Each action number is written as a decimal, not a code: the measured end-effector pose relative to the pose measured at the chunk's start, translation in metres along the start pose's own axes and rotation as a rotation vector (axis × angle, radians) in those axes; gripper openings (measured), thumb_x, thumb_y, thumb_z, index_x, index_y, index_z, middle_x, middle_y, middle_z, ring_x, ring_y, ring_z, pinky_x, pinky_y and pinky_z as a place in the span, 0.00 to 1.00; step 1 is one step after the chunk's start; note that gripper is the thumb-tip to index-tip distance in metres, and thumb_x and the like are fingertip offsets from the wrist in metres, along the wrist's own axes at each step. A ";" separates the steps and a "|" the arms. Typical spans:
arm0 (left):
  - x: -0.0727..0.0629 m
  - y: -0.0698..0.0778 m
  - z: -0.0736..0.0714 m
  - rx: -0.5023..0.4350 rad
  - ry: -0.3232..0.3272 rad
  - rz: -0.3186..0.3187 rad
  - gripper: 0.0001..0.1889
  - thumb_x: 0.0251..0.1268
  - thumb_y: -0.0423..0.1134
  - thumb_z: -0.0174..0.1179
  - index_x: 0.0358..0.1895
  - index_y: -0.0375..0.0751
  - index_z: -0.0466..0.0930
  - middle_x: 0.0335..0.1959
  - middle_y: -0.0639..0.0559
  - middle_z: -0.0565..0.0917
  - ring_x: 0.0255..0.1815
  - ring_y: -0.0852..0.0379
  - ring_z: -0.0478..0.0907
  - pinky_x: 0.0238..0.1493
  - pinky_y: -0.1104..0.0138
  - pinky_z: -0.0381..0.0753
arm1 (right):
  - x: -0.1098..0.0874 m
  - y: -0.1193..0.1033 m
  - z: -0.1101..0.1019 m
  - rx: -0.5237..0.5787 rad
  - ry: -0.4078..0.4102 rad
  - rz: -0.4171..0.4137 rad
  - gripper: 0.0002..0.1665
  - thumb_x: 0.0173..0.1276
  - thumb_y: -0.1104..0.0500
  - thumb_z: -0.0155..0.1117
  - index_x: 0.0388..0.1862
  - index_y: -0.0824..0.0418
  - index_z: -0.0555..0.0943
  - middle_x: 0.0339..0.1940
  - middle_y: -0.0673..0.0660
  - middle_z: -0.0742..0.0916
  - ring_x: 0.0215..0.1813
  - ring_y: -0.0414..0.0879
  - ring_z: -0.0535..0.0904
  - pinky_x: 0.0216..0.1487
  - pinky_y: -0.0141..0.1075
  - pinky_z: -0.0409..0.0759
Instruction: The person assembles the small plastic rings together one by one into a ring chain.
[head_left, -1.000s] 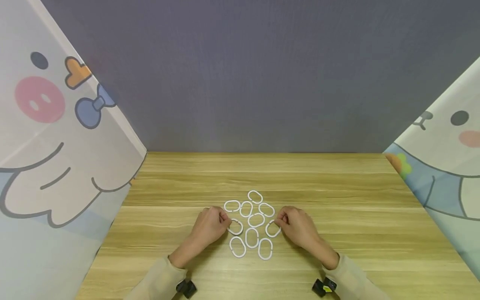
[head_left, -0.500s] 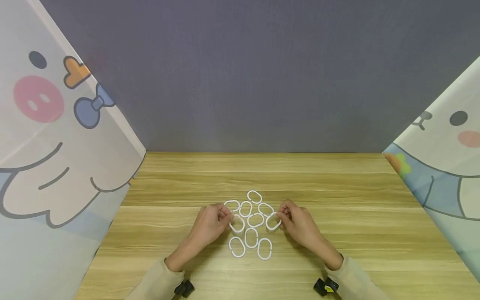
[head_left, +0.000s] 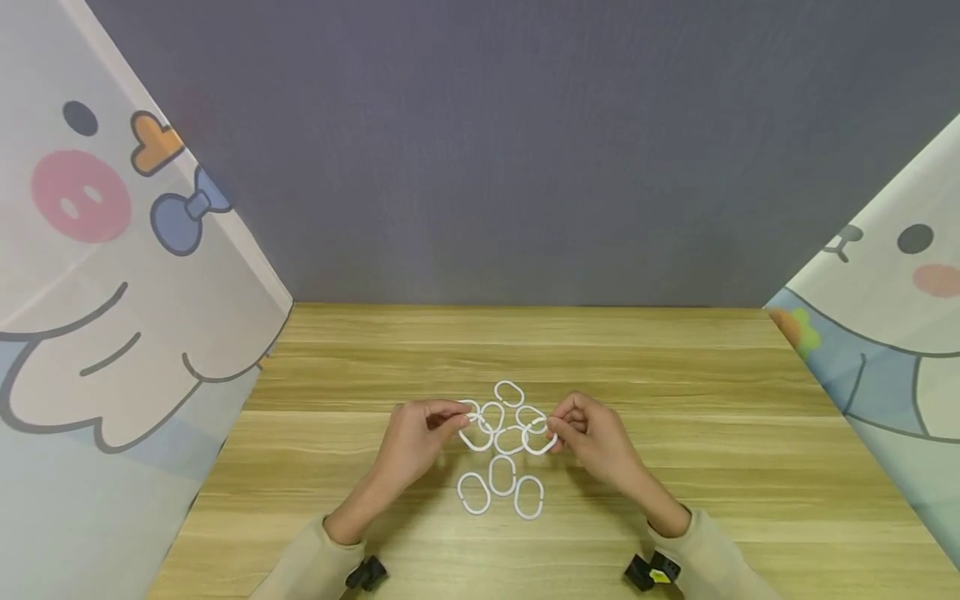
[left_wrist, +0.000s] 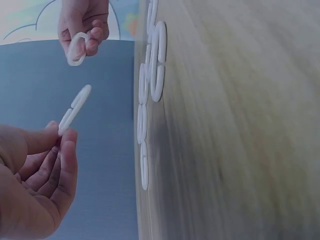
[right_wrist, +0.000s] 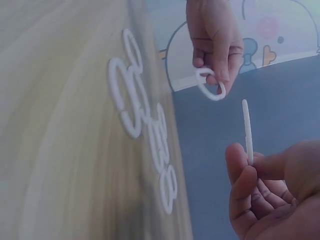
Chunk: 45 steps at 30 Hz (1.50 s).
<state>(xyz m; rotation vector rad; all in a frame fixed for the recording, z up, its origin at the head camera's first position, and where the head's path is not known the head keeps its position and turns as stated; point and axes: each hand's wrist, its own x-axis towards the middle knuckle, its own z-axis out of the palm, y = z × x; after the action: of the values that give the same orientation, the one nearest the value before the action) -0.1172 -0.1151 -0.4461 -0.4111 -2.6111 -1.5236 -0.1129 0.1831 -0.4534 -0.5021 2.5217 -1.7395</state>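
My left hand (head_left: 416, 437) pinches a white oval shower curtain ring (left_wrist: 81, 99) between thumb and fingertips. In the left wrist view this ring stands clear of the table, with a small gap in its side. Opposite, my right hand (head_left: 600, 437) pinches a second white curtain ring (right_wrist: 248, 130), also raised. The two held rings are apart, each pointing inward. Below and between the hands, several more white rings lie flat in a loose cluster, among them the far ring (head_left: 510, 382) and a near ring (head_left: 542, 498). In the head view the held rings overlap some of them.
The wood-grain table (head_left: 675, 367) runs back to a grey wall panel (head_left: 525, 167). Cartoon-printed panels stand at the left (head_left: 225, 333) and right (head_left: 877, 333). A small black device is worn at each sleeve.
Both hands have lifted their rings off the table and brought them up and slightly inward, tilting them. The rings lying in the cluster stay where they were.
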 end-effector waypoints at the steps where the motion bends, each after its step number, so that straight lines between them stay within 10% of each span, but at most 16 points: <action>1: 0.000 0.001 0.000 0.002 0.002 0.006 0.05 0.70 0.31 0.77 0.45 0.41 0.96 0.39 0.52 0.95 0.33 0.54 0.90 0.37 0.70 0.87 | 0.000 -0.002 0.000 0.019 -0.007 0.002 0.03 0.79 0.74 0.68 0.44 0.74 0.81 0.34 0.68 0.90 0.30 0.56 0.90 0.32 0.43 0.91; 13: 0.001 0.008 0.002 0.010 0.001 0.015 0.03 0.70 0.33 0.77 0.42 0.44 0.96 0.38 0.57 0.95 0.33 0.65 0.86 0.40 0.69 0.87 | 0.006 -0.021 0.006 0.096 -0.065 0.050 0.06 0.80 0.70 0.69 0.45 0.75 0.82 0.34 0.74 0.89 0.28 0.42 0.87 0.32 0.42 0.90; 30: -0.001 0.020 0.005 0.028 0.003 0.071 0.05 0.68 0.32 0.78 0.39 0.49 0.96 0.34 0.62 0.93 0.34 0.65 0.84 0.34 0.71 0.81 | 0.011 -0.028 0.016 0.155 -0.100 0.121 0.04 0.80 0.71 0.67 0.45 0.74 0.82 0.28 0.56 0.88 0.26 0.40 0.83 0.30 0.35 0.87; 45: -0.002 0.021 0.007 0.023 0.002 0.148 0.05 0.68 0.35 0.79 0.39 0.53 0.95 0.38 0.62 0.94 0.32 0.69 0.81 0.32 0.71 0.80 | 0.014 -0.029 0.020 0.150 -0.101 0.124 0.05 0.81 0.70 0.67 0.45 0.73 0.82 0.29 0.63 0.88 0.25 0.41 0.82 0.29 0.34 0.85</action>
<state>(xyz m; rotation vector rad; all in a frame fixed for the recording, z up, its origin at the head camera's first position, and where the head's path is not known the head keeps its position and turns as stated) -0.1095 -0.0994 -0.4325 -0.5859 -2.5313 -1.4448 -0.1150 0.1521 -0.4324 -0.4040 2.2815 -1.7920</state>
